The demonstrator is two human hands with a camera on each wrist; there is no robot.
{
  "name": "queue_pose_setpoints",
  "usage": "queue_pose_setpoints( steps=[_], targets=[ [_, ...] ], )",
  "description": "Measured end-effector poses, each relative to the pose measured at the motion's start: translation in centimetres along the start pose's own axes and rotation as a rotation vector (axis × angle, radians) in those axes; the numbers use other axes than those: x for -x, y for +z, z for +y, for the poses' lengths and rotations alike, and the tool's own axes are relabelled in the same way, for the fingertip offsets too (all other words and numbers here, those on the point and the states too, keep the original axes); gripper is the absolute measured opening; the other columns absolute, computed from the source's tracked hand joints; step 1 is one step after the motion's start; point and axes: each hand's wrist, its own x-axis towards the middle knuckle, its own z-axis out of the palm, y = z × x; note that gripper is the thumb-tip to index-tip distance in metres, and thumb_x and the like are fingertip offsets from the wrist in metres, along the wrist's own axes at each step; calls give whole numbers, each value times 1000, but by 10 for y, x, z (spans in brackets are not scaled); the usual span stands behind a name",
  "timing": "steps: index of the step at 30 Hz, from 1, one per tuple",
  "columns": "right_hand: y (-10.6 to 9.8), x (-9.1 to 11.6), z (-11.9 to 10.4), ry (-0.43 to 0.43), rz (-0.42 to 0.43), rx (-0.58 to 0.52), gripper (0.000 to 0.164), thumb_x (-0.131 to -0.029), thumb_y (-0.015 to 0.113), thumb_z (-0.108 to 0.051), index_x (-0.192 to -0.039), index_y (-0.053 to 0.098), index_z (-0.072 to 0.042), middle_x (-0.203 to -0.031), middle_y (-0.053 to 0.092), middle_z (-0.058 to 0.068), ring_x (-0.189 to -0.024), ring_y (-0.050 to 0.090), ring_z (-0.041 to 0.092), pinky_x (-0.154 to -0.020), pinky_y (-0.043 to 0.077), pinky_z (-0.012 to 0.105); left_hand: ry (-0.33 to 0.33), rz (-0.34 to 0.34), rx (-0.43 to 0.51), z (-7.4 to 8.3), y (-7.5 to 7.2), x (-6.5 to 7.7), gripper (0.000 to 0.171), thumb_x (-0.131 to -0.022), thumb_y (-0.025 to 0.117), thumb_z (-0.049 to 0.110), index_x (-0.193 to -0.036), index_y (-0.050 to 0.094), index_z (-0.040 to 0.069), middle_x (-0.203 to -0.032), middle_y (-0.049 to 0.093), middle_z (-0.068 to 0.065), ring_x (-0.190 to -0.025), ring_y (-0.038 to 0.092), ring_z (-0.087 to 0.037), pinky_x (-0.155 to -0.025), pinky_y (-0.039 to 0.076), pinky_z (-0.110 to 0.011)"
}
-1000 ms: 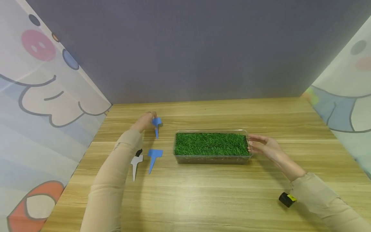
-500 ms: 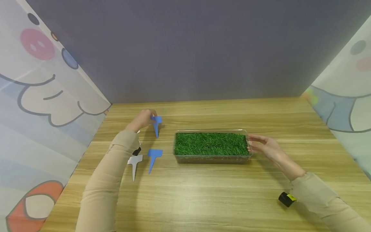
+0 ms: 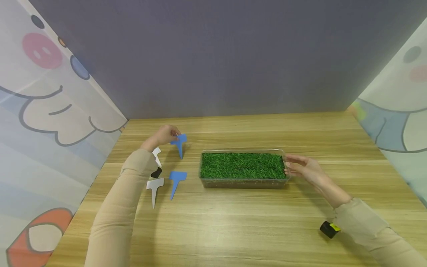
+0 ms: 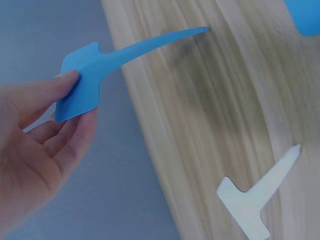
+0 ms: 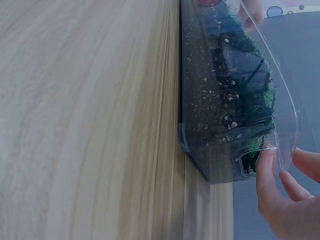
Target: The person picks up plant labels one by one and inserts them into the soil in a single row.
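Observation:
In the head view, my left hand (image 3: 164, 134) pinches a blue T-shaped plant label (image 3: 180, 144) by its broad head, thumb on one face and fingers behind. The label (image 4: 85, 82) points its spike over the table in the left wrist view; whether the tip touches the wood I cannot tell. Nearer me lie a second blue label (image 3: 176, 181) and a white label (image 3: 154, 190); another white label (image 3: 158, 157) is partly behind the left sleeve. My right hand (image 3: 308, 171) rests extended fingers against the right end of a clear box (image 3: 245, 183) with green grass (image 3: 243, 165).
The wooden table (image 3: 240, 226) runs back to a grey wall (image 3: 233, 59). Printed cartoon sheets (image 3: 43, 92) stand at the sides. Small black devices (image 3: 328, 229) sit by both sleeves. Through the box (image 5: 220, 100), dark filling with pale specks shows.
My left hand has shifted slightly left and back, and the blue label has turned a little, showing more of its head. More of the partly hidden white label shows. The right hand stays put.

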Motion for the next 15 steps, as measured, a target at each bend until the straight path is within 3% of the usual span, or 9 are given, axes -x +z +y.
queue_pose_setpoints(
  steps=[7, 15],
  targets=[
    [1, 0, 0, -2, -2, -25, 71, -77, 68, -26, -133, 34, 1, -103, 58, -9, -87, 63, 16, -79, 47, 27, -13, 3, 40, 12, -5, 6, 22, -84, 56, 2, -105, 58, -6, -96, 58, -20, -89, 53, -30, -73, 46, -39],
    [2, 0, -1, 0, -5, -39, 68, -79, 66, -22, -133, 33, 2, -104, 56, -9, -87, 63, 15, -80, 47, 27, 43, 32, 20, 34, -14, 11, 23, -85, 56, 3, -106, 59, -3, -93, 58, -18, -84, 53, -28, -72, 45, -39]
  ],
)
